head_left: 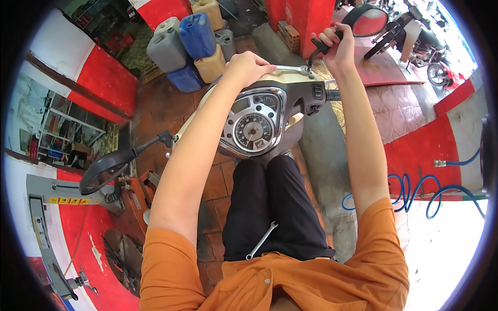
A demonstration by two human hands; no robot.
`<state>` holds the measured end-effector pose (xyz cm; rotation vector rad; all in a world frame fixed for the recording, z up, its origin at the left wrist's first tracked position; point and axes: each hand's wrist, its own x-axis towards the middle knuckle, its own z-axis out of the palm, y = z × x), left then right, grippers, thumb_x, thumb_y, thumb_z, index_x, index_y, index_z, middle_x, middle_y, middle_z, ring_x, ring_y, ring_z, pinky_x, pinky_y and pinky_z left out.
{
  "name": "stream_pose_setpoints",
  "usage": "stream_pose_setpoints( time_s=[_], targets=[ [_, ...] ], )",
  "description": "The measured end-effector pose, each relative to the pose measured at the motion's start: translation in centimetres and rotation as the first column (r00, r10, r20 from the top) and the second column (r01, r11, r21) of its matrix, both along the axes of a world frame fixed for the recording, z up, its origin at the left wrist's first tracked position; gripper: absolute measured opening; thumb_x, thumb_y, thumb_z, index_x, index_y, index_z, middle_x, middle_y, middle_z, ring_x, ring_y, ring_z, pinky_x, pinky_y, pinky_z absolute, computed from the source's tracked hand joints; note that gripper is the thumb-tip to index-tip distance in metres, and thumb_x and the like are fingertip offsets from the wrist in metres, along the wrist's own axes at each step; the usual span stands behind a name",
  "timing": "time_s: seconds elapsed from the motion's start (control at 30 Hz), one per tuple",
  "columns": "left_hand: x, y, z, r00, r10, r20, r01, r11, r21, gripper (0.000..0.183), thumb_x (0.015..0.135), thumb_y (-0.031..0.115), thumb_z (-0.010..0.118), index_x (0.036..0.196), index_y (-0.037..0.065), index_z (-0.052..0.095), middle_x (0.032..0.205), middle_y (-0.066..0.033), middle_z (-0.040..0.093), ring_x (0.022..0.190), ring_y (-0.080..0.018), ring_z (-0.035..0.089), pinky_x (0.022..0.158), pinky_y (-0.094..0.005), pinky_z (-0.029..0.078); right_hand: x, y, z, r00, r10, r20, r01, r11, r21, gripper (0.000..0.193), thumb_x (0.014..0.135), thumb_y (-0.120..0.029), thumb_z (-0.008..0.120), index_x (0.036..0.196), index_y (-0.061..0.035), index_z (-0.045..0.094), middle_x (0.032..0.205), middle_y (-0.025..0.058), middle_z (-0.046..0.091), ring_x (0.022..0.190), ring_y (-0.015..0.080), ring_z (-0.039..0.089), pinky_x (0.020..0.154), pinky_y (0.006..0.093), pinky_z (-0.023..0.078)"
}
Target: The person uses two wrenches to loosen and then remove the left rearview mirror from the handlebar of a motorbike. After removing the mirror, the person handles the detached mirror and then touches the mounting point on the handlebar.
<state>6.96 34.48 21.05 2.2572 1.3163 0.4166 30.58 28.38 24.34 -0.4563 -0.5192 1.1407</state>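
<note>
My left hand (247, 68) is closed on a wrench (292, 68) at the scooter's front, thumb pointing along it. The wrench's far end meets the base of the right mirror's stem on the handlebar. Raised at the upper right, my right hand (340, 49) grips the black stem of the rear-view mirror (369, 20). Between my forearms is the scooter's round speedometer (253, 131) in a chrome surround. A second wrench (261, 241) lies across my lap on the black trousers. The left mirror (106, 171) sticks out past my left forearm.
Blue, grey and tan jerrycans (197, 36) are stacked beyond the scooter. Motorbikes (420, 39) stand at the far right. A coiled blue air hose (415, 194) hangs at the right. At the left are a grey machine arm (44, 228) and metal shelving (67, 122).
</note>
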Motion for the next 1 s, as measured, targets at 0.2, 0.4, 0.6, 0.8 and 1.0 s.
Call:
stream_pose_setpoints(
  time_s=[0.2,0.4,0.6,0.8,1.0],
  targets=[
    [0.3,-0.7,0.8,1.0,0.007,-0.016,-0.007,1.0,-0.005,0.034,0.076,0.049,0.073,0.097,0.022,0.077,0.097,-0.0108,0.073,0.095,-0.0301,0.068,0.089,-0.0389,0.051,0.3,1.8,0.4,0.988,0.064,0.142,-0.066,0.998,0.006,0.026,0.087,-0.017,0.053,0.076,-0.0123,0.03,0.057,-0.0049,0.028,0.05,0.009,0.031,0.081,0.0393,0.051],
    [-0.1,-0.7,1.0,1.0,0.006,-0.012,-0.006,1.0,-0.005,0.037,0.077,0.049,0.073,0.099,0.021,0.077,0.094,-0.0129,0.073,0.092,-0.0308,0.069,0.088,-0.0377,0.051,0.2,2.6,0.5,0.955,0.298,0.002,-0.297,0.953,0.056,0.011,0.084,-0.015,0.051,0.076,-0.0125,0.044,0.053,-0.008,0.026,0.044,0.0056,0.025,0.054,0.0263,0.032],
    [0.3,-1.0,1.3,1.0,-0.003,-0.002,0.003,1.0,0.028,0.034,0.077,0.046,0.073,0.097,0.019,0.077,0.091,-0.0147,0.073,0.088,-0.03,0.069,0.084,-0.0371,0.052,1.2,5.4,0.1,0.775,0.631,-0.029,-0.624,0.772,0.126,0.013,0.083,-0.016,0.053,0.074,-0.0122,0.046,0.052,-0.0084,0.026,0.042,0.0047,0.023,0.046,0.0224,0.028],
    [0.2,-0.8,1.1,1.0,0.001,-0.005,-0.001,1.0,-0.009,0.034,0.077,0.047,0.073,0.097,0.02,0.077,0.091,-0.0142,0.073,0.087,-0.0295,0.069,0.085,-0.0374,0.051,0.1,6.8,-0.8,0.836,0.025,0.549,0.095,0.977,-0.189,0.03,0.088,-0.034,0.063,0.082,-0.0069,0.051,0.058,-0.0022,0.046,0.045,0.008,0.043,0.048,0.0238,0.039],
    [0.1,-1.3,1.6,1.0,0.003,-0.012,-0.003,1.0,0.008,0.035,0.081,0.039,0.074,0.102,0.011,0.075,0.086,-0.0141,0.073,0.079,-0.0196,0.069,0.079,-0.0317,0.051,-3.3,5.3,-0.5,0.697,-0.322,0.641,0.485,0.87,-0.09,0.049,0.085,-0.047,0.07,0.088,-0.0005,0.055,0.067,0.0048,0.055,0.056,0.013,0.055,0.049,0.0292,0.046]
  ],
)
